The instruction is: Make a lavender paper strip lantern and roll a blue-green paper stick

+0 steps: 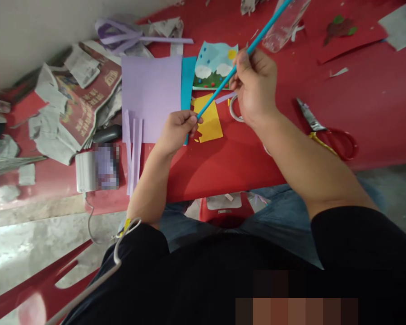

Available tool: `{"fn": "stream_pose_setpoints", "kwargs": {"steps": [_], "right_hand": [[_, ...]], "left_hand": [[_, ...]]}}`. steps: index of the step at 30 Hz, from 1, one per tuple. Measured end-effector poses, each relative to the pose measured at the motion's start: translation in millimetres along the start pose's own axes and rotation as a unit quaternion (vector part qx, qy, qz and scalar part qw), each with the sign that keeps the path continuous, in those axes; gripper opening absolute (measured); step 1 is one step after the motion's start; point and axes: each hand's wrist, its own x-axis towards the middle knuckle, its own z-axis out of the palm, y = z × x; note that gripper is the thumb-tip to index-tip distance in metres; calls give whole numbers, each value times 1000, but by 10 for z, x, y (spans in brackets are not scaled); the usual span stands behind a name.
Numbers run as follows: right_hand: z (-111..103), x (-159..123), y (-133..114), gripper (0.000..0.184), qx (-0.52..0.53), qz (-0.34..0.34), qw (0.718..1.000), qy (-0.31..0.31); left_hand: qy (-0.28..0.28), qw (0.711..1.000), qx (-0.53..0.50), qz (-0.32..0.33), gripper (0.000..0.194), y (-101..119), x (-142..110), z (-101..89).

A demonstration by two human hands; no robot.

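A long, thin blue stick slants across the view, its far end running out of the top edge. My left hand pinches its near end between thumb and fingers. Farther up, my right hand is closed around the stick. Below it lie a yellow paper piece with a ragged left edge and a small picture of clouds and grass. A large lilac sheet rests beside my left hand, over a blue sheet. Partly behind my right wrist is a white roll of tape.
Scissors with red handles lie on the red table, right of my forearm. Crumpled newspaper, lilac strips and a cabled phone-like device are at left. A clear plastic bottle lies at the back.
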Motion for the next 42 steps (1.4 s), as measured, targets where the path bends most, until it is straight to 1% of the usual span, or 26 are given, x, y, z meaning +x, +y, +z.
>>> {"fn": "stream_pose_setpoints", "kwargs": {"steps": [3,4,6,10,12,15,16,18,21,24,27,31,33,37,42], "right_hand": [[5,5,-10,28,0,6,1000,-10],[1,10,-6,29,-1,9,1000,-10],[-14,29,12,29,10,11,1000,-18],[-30,50,51,32,78,-3,996,-44],[-14,15,39,36,104,19,990,-90],[33,-111,-20,37,113,71,975,-178],[49,-161,-38,35,112,83,970,-198],[77,-253,-54,31,109,100,965,-217],[100,-330,-22,27,102,132,959,-229],[109,-339,28,26,112,160,954,-229],[115,-328,44,28,126,149,953,-231],[118,-323,30,33,126,134,952,-245],[117,-323,21,35,119,145,953,-238],[119,-320,8,43,94,162,958,-218],[116,-316,6,40,92,156,956,-232]], "left_hand": [[-82,993,-71,-53,26,39,-18,-70],[-98,989,-87,-64,29,50,-19,-89],[-105,987,-101,-73,33,66,-15,-116],[-82,990,-93,-69,40,85,0,-123],[-72,992,-90,-56,46,99,-2,-94],[-38,995,-89,-13,53,132,-25,6],[-23,995,-92,5,55,143,-38,51],[5,995,-97,35,57,159,-67,144],[49,995,-75,53,46,155,-107,259],[79,993,-62,58,33,125,-128,320],[92,991,-71,65,29,97,-129,349],[112,991,-56,39,26,90,-123,380],[117,991,-53,36,24,84,-118,388],[108,990,-69,52,22,34,-99,369],[99,992,-61,39,25,-7,-86,329]]}}
